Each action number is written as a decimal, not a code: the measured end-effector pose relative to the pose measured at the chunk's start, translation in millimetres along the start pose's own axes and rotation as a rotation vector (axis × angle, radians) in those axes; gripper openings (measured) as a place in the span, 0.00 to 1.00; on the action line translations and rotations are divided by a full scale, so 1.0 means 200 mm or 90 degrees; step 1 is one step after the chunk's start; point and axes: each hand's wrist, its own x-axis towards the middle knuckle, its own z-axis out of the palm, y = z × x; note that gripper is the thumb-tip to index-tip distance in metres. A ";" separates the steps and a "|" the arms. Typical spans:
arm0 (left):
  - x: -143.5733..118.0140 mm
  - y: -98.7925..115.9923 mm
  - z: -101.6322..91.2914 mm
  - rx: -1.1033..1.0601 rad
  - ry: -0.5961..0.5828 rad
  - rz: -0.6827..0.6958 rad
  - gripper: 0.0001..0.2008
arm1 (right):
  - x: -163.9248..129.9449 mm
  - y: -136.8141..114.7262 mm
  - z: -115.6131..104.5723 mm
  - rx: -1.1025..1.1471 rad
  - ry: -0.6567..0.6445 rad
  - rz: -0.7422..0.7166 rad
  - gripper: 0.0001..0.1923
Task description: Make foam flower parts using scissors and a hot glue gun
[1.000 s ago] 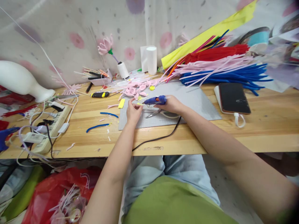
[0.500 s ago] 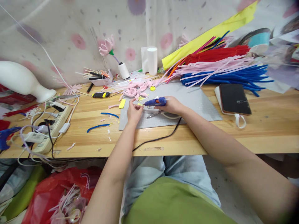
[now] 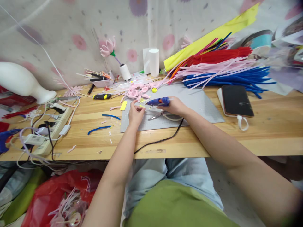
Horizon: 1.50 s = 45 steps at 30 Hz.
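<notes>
My right hand (image 3: 175, 105) grips a blue glue gun (image 3: 158, 101), its nozzle pointing left. In a pinch, my left hand (image 3: 136, 113) holds a small yellow piece (image 3: 142, 106), partly hidden by the fingers. The nozzle is a short way right of those fingertips. Under the glue gun, scissors (image 3: 155, 117) lie on the grey cutting mat (image 3: 201, 108). Just beyond my left hand is a pile of pink pipe-cleaner petals (image 3: 133, 92). A yellow rectangle (image 3: 123, 105) sits at the mat's left edge.
Bundled pipe cleaners (image 3: 227, 74) lie at the back right, near a dark phone-like slab (image 3: 238, 101). A black cord (image 3: 161, 140) crosses the table front. Left are a utility knife (image 3: 101, 96) and a power strip (image 3: 55, 132). A pink flower (image 3: 109, 48) stands behind.
The glue gun's nozzle has drawn slightly right, away from the yellow piece and my left fingertips. My left hand has barely moved.
</notes>
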 end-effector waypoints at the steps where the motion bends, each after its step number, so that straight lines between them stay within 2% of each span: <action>1: 0.00 0.00 0.00 0.000 -0.001 -0.001 0.26 | 0.00 0.00 0.00 0.001 0.003 0.004 0.16; 8: 0.00 -0.01 0.01 -0.014 0.001 -0.006 0.27 | 0.00 0.03 -0.04 0.011 0.062 0.084 0.17; 12: 0.01 -0.02 0.00 -0.039 0.016 -0.012 0.27 | 0.00 0.06 -0.10 0.028 0.116 0.210 0.19; 17: 0.05 -0.04 -0.04 -0.113 0.084 -0.025 0.27 | 0.01 0.20 -0.21 0.048 0.267 0.353 0.20; 20: 0.08 -0.05 -0.06 -0.155 0.100 -0.074 0.27 | 0.00 0.32 -0.25 0.010 0.277 0.391 0.20; 25: 0.10 -0.05 -0.08 -0.176 0.104 -0.096 0.26 | -0.01 0.44 -0.26 -0.001 0.225 0.379 0.26; 33: 0.09 -0.08 -0.08 -0.149 0.132 -0.078 0.26 | -0.02 0.40 -0.26 -0.051 0.135 0.386 0.27; 38: 0.08 -0.10 -0.10 -0.114 0.156 -0.056 0.26 | -0.08 0.36 -0.43 -0.179 0.020 0.352 0.32; 40: 0.08 -0.10 -0.10 -0.100 0.166 -0.043 0.25 | -0.11 0.32 -0.51 -0.238 -0.061 0.364 0.28; 41: 0.08 -0.10 -0.10 -0.097 0.167 -0.039 0.25 | -0.12 0.30 -0.54 -0.239 -0.116 0.353 0.25; 43: 0.08 -0.09 -0.10 -0.094 0.163 -0.033 0.25 | -0.12 0.22 -0.53 -0.186 -0.205 0.269 0.22; 45: 0.08 -0.09 -0.09 -0.089 0.157 -0.025 0.24 | -0.07 0.12 -0.43 -0.084 -0.238 0.146 0.19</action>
